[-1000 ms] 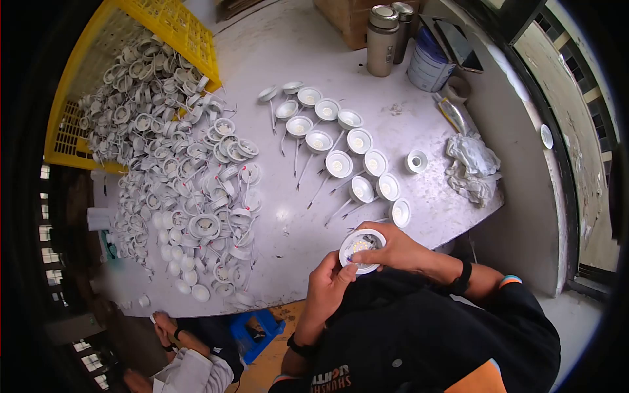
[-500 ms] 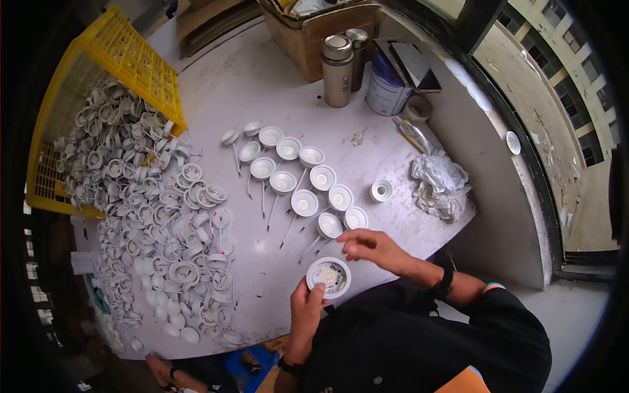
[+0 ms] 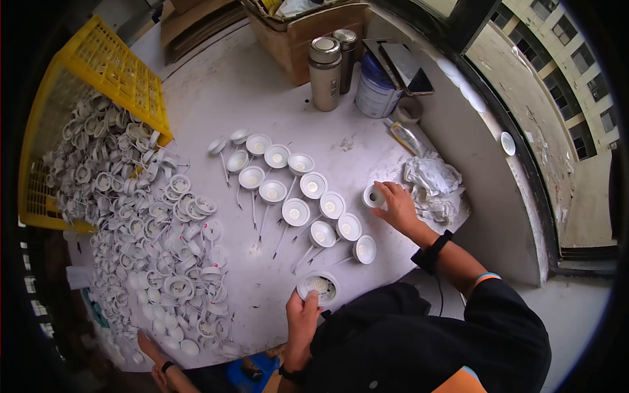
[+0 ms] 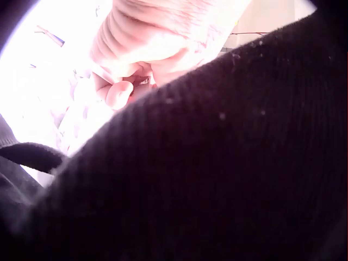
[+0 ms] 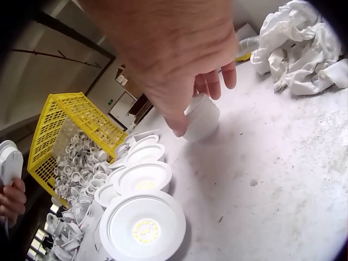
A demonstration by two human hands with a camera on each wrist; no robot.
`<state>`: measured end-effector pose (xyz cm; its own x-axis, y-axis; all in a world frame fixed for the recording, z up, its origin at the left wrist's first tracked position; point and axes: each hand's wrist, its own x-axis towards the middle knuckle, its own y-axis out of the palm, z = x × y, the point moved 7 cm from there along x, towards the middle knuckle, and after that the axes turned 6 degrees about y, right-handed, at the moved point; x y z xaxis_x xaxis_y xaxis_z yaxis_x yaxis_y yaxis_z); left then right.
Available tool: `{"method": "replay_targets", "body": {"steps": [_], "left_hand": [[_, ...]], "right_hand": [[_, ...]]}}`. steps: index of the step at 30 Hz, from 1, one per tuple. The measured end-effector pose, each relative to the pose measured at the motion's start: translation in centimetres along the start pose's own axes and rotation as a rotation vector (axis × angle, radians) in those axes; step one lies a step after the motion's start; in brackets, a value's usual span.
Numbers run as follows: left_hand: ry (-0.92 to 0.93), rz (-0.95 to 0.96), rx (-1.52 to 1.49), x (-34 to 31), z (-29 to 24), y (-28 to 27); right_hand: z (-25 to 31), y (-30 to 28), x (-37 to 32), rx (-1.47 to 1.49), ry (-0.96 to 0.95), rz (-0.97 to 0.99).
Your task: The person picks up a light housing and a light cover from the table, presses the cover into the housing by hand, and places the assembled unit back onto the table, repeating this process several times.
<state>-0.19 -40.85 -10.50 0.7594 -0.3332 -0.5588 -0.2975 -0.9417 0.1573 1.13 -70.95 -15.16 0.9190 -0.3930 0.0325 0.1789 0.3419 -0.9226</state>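
Observation:
My left hand holds a white round LED downlight near the table's front edge, thumb over its face; the round board with small LEDs shows inside the rim. Farther right, my right hand has its thumb and fingers round a small white cup-shaped part standing on the table. In the right wrist view the thumb lies against the near side of this cup, with the fingers behind it. Dark cloth hides much of the left wrist view, where only part of the left hand shows.
Finished-looking downlights with wire tails lie in rows mid-table. A yellow crate spills a heap of white lamp parts at left. Crumpled white cloth, a bucket and flasks stand along the right. Another person's hands show at the front.
At first both hands were on the downlight. My right hand let go and moved away to the cup-shaped part; the left keeps the downlight. One more downlight shows at the row's near end than half a second ago.

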Motion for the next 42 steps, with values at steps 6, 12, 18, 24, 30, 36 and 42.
{"method": "replay_targets", "body": {"steps": [6, 12, 18, 24, 30, 36, 42], "left_hand": [[0.039, 0.0, -0.007, -0.4, 0.0, -0.1], [0.071, 0.003, -0.016, -0.8, -0.2, -0.3], [0.079, 0.01, -0.028, -0.9, -0.2, -0.2], [0.13, 0.026, 0.008, -0.8, -1.4, 0.7], [0.143, 0.017, -0.012, -1.3, -1.9, 1.1], [0.208, 0.035, -0.032, -1.4, -2.2, 1.3], [0.381, 0.111, -0.005, -1.8, -2.8, 1.5]], "right_hand": [[-0.1, -0.5, 0.1, 0.068, 0.07, 0.015], [-0.3, -0.5, 0.1, 0.141, 0.1, 0.012], [-0.6, -1.0, 0.0, 0.198, 0.105, -0.046], [2.8, -4.4, -0.9, 0.442, 0.045, -0.159], [2.7, -4.6, -1.3, 0.584, 0.152, -0.146], [8.1, -5.5, -4.4, 1.045, 0.094, 0.196], [17.1, -10.7, -7.1, 0.74, -0.401, 0.234]]}}
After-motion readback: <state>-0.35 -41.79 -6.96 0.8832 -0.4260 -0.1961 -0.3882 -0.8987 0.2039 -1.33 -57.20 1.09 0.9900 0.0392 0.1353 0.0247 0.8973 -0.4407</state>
